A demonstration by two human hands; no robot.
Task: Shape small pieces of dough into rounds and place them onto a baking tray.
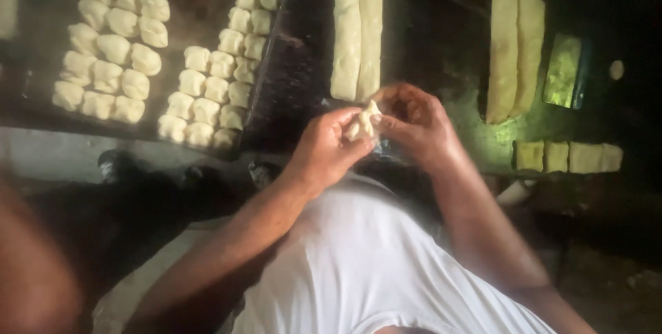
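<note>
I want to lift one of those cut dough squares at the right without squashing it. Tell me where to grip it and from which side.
Take the end square of the row by its two long side edges, coming from above. It lies flat, its left edge is free, and only its right edge sits against the next square, so probably pinch low and gently.

Dark baking tray (41, 110), upper left: shaped pale dough pieces (110, 51) in close rows, a second cluster of dough pieces (217, 85) along its right side. Dark worktop (441, 44): two long dough strips (358, 27) lying side by side at centre; two more long strips (516, 41) further right, touching each other. Beside those, a flat metal scraper (564, 70), and a small round dough bit (616, 70) just right of it. Below, a row of cut square dough blocks (569, 156). White shirt (365, 265), foreground.
</note>
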